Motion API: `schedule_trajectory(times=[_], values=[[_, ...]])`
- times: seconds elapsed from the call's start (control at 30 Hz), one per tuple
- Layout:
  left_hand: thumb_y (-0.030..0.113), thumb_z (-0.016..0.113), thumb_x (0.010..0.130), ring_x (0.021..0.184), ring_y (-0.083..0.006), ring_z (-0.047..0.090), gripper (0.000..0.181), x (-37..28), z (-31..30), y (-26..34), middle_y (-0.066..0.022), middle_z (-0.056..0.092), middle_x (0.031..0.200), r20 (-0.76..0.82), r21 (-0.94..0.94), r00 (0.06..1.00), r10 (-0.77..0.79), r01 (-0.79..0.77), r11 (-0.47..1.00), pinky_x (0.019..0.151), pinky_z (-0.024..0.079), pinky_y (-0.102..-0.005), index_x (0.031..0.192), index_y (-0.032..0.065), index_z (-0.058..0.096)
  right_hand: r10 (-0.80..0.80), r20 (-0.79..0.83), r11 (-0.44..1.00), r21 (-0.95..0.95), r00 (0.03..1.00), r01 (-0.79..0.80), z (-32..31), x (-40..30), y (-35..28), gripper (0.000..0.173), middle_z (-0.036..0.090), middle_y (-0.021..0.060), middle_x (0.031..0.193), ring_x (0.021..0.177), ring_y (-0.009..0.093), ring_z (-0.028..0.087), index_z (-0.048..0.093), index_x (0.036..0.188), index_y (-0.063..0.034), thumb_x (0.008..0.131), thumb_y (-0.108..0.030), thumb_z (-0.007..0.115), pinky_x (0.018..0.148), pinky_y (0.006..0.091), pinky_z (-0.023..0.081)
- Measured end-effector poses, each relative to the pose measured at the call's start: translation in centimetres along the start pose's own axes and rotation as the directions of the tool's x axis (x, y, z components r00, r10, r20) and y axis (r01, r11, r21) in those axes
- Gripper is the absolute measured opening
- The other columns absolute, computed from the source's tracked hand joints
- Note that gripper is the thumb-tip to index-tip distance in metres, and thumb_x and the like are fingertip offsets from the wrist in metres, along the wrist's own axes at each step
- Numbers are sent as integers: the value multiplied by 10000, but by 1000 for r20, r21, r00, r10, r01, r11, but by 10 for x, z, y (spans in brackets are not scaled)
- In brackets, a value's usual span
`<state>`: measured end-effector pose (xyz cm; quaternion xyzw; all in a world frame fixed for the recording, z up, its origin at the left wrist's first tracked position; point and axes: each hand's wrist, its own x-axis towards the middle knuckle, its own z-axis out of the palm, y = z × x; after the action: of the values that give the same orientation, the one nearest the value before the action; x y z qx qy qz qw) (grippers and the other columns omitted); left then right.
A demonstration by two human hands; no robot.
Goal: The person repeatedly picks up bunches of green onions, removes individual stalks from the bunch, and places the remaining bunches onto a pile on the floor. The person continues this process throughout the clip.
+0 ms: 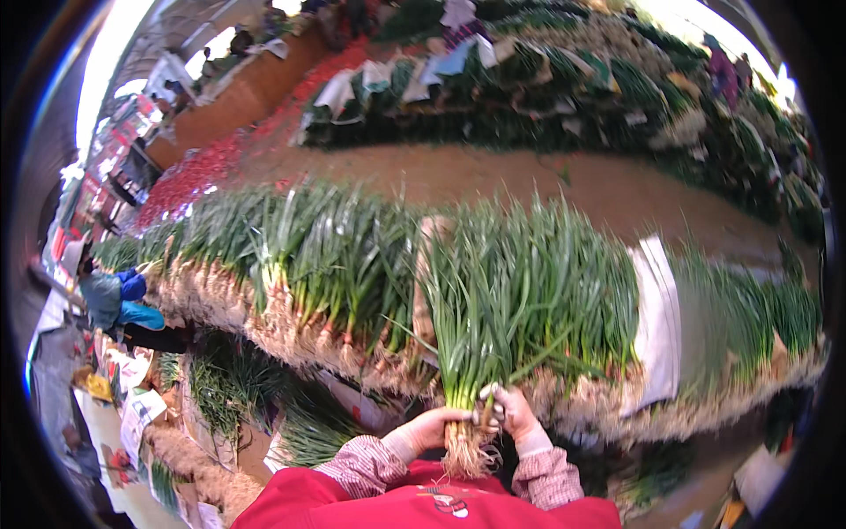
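A bunch of green onions [458, 387] stands upright in front of my chest, its leaves pointing away and its pale roots hanging toward me. My left hand [429, 426] grips the bunch low on the stems, from the left. On the other side, my right hand [514, 411] has white-covered fingertips curled around an outer stalk [488, 405], close against the bunch; the fingers partly hide that stalk. Just beyond both hands runs a long row of green onions [529, 284], leaves away from me and roots on the near side.
A white cloth [654, 324] drapes over the row at right. Further left, a person [112, 291] reaches toward the row. Loose onions [317, 423] lie at lower left. Across the brown floor [423, 165] stands another onion stack [502, 125]. Red debris [192, 178] covers floor at upper left.
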<state>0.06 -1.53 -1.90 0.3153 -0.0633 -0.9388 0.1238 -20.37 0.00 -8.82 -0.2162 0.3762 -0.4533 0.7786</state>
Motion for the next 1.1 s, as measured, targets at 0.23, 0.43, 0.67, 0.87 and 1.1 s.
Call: schedule_trajectory(times=[0.23, 0.43, 0.67, 0.87, 1.1], values=[[116, 589, 906, 942, -280, 656, 286, 12, -5, -11, -192, 660, 1031, -31, -151, 987, 157, -160, 976, 853, 544, -404, 1123, -67, 561, -657, -206, 441, -885, 725, 148, 50, -12, -18, 283, 662, 142, 704, 607, 258, 621, 695, 847, -19, 836, -300, 720, 592, 344, 467], [98, 573, 904, 780, -238, 656, 248, 18, 23, -17, -142, 668, 931, -188, -256, 964, 188, -233, 938, 749, 559, -393, 1112, -37, 565, -56, -476, 700, 608, 877, 375, -8, -8, 3, 294, 387, -51, 548, 415, 71, 345, 535, 790, -143, 997, -341, 468, 387, 213, 319], [149, 539, 919, 831, -202, 604, 300, 15, -24, -31, -123, 621, 970, 107, -250, 990, 96, -66, 966, 744, 537, -364, 1159, -28, 512, 167, -84, 901, 419, 982, -117, 4, -29, 1, 249, 561, 15, 646, 492, 120, 493, 599, 1015, -64, 966, -303, 544, 501, 287, 431], [161, 559, 925, 880, -227, 671, 322, -8, -21, -15, -150, 675, 1029, -85, -15, 991, 100, -102, 995, 798, 560, -377, 1183, -33, 568, -104, -218, 911, -413, 970, 5, 13, -16, 0, 233, 636, 37, 687, 520, 125, 564, 667, 864, -15, 914, -237, 615, 486, 275, 429], [157, 604, 903, 718, -210, 659, 190, 9, -8, -33, -115, 671, 842, -141, 94, 977, 159, -147, 985, 643, 566, -356, 988, -12, 608, -584, 24, 172, -973, 811, 152, 42, -27, -7, 233, 638, 169, 695, 656, 357, 627, 684, 763, -51, 781, -282, 655, 595, 419, 482]])
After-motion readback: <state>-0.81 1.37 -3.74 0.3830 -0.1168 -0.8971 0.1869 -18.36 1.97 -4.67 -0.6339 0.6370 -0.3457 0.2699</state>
